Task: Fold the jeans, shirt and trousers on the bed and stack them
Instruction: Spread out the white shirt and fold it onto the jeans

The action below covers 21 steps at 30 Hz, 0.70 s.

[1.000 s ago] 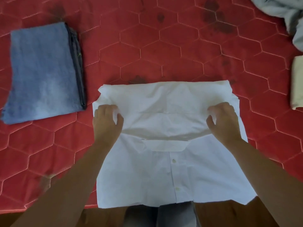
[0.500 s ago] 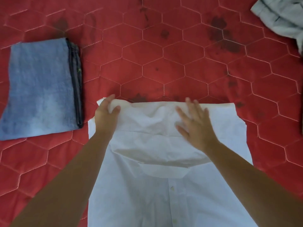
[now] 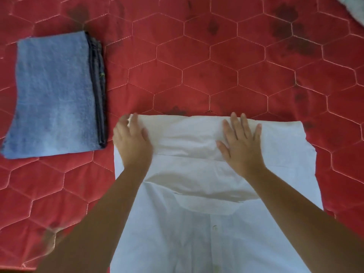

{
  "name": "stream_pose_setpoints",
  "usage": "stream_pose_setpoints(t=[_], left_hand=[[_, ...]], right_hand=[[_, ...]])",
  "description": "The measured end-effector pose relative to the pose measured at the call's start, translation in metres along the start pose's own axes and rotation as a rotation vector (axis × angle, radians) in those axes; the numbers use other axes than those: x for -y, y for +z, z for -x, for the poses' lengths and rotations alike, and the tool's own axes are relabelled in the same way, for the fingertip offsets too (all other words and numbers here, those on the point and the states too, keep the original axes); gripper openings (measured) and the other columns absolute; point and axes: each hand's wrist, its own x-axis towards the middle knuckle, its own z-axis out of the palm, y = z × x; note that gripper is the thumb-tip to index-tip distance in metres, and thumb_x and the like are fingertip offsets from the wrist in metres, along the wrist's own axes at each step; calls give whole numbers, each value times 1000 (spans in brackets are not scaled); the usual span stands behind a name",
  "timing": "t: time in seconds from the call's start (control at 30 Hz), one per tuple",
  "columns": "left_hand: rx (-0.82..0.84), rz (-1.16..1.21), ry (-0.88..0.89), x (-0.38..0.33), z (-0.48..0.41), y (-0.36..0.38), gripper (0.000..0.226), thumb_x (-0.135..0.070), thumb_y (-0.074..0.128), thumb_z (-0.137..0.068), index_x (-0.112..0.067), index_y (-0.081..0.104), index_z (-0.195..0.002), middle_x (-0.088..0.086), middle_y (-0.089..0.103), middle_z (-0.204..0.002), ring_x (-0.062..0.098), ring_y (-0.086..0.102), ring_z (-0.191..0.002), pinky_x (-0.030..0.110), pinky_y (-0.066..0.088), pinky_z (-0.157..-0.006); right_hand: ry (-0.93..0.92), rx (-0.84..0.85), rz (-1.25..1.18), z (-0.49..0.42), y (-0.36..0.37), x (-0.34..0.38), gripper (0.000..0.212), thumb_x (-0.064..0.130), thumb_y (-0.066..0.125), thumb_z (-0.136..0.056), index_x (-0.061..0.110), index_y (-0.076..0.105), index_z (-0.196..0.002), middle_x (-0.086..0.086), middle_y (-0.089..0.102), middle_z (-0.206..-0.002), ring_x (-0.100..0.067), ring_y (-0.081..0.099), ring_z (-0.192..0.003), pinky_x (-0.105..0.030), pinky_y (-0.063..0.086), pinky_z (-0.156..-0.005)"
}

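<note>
The white button-up shirt (image 3: 197,233) is lying at the near edge of the bed (image 3: 216,66), its far part folded back over itself. The right hand (image 3: 243,146) is pressing flat on that fold, fingers (image 3: 244,125) straight and spread. The left hand (image 3: 132,142) is resting on the fold's left corner. It is blurred, so I cannot tell whether it is pinching cloth. The folded jeans (image 3: 55,95) are lying toward the left edge, just beside the shirt.

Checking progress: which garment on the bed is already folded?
The blue jeans, a compact rectangle on the left; the white shirt lies mostly spread, only its far end folded over.
</note>
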Motion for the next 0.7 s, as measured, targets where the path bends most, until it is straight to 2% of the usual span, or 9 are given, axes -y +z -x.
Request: stream_pose_setpoints(t=[0.07, 0.13, 0.2, 0.27, 0.3, 0.43, 0.53, 0.63, 0.7], left_hand=[[39, 17, 247, -16, 10, 10, 38, -5, 41, -84, 2, 53, -119, 23, 52, -128, 33, 43, -119, 41, 34, -97], [208, 3, 388, -29, 24, 26, 42, -10, 35, -88, 0, 52, -125, 19, 48, -136, 34, 41, -129, 52, 35, -101], [328, -94, 388, -24, 32, 41, 48, -23, 29, -93, -7, 40, -137, 11, 36, -147, 29, 28, -137, 62, 24, -103], [362, -200, 360, -8, 34, 48, 51, -33, 25, -95, -18, 27, -144, 6, 23, -153, 21, 14, -142, 62, 12, -106], [354, -237, 360, -1, 34, 49, 52, -35, 25, -96, -19, 24, -145, 6, 20, -154, 20, 12, -142, 62, 11, -106], [360, -291, 367, 1, 31, 42, 54, -36, 24, -95, -15, 26, -144, 11, 21, -153, 23, 14, -142, 67, 16, -102], [346, -284, 296, -21, 35, 41, 56, -34, 25, -93, -4, 32, -140, 17, 25, -151, 33, 19, -140, 68, 16, -101], [355, -219, 475, -71, 50, 46, 52, -29, 28, -92, -2, 42, -134, 16, 37, -146, 34, 30, -136, 67, 24, -99], [392, -188, 602, -106, 59, 56, 50, -28, 28, -92, -4, 46, -132, 13, 41, -143, 32, 36, -133, 66, 28, -97]], right_hand=[[-6, -105, -76, 0, -5, 32, 56, 41, 27, -92, 5, 49, -129, -20, 45, -139, -42, 40, -129, -66, 26, -97], [-75, -84, -116, 6, -2, 65, 55, 39, 32, -88, 9, 49, -130, -15, 44, -141, -36, 39, -131, -66, 28, -97], [-110, -15, -99, 15, 9, 75, 57, 43, 32, -87, 15, 44, -135, -9, 38, -147, -31, 33, -136, -67, 29, -97], [-66, 9, -74, 22, 22, 53, 61, 48, 31, -88, 20, 33, -142, -5, 27, -153, -28, 23, -141, -66, 21, -102], [-25, 4, -66, 25, 26, 35, 62, 50, 30, -88, 21, 29, -143, -4, 23, -154, -28, 20, -142, -64, 17, -104], [70, 2, 32, 45, 23, -34, 60, 47, 25, -93, 18, 27, -145, -4, 23, -154, -26, 20, -141, -65, 20, -104], [108, -49, 39, 57, 13, -64, 54, 40, 30, -93, 12, 37, -140, -10, 32, -150, -31, 29, -138, -65, 25, -101], [303, -228, -97, 68, -2, -81, 43, 27, 39, -88, 3, 50, -122, -21, 50, -131, -38, 48, -120, -57, 37, -95], [488, -314, -309, 70, -11, -89, 40, 25, 42, -87, 0, 52, -117, -23, 54, -115, -40, 52, -103, -49, 43, -86]])
